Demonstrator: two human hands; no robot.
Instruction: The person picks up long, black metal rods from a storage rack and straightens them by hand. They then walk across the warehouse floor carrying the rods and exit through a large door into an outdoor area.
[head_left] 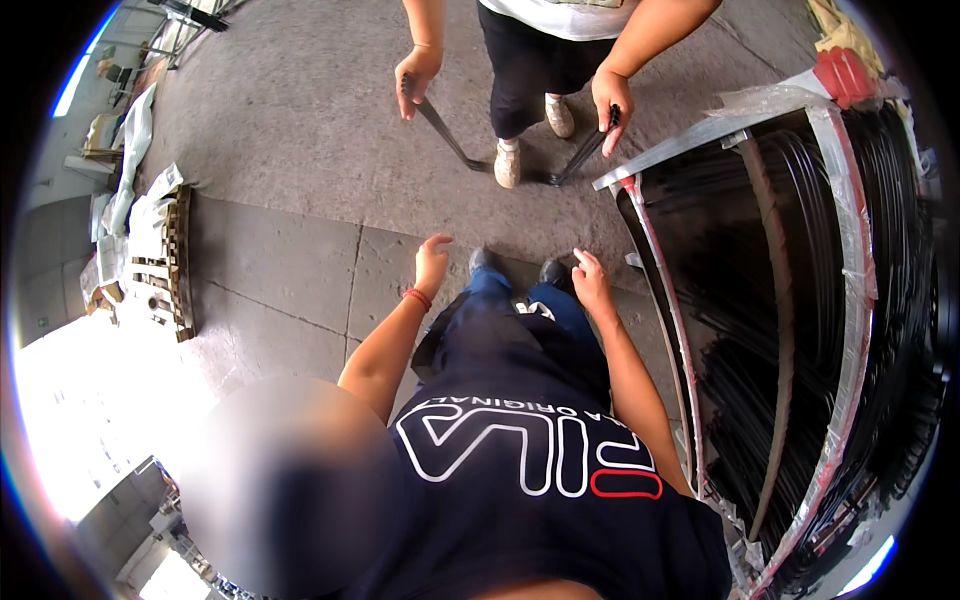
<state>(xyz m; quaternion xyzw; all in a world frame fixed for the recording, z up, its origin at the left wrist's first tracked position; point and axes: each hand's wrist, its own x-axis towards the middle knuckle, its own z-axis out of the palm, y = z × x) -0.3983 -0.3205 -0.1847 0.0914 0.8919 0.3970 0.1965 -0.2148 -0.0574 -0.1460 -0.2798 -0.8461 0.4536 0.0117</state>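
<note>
both our hands up, empty: left hand (432,262) fingers spread, right hand (590,280) loosely curled. far ahead a co-worker's hands hold black strips (445,130), long axes running toward us; right hand's nearer the stack (800,330) on the right.

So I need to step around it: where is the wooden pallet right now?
In the head view the wooden pallet lies on the concrete floor at the person's left, beyond the left hand, beside white wrapping.

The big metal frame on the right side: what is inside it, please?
Inside the metal frame, wrapped at its edges in clear plastic film, many long black curved strips lie stacked closely. What is under or behind the stack is covered and cannot be seen.
</note>
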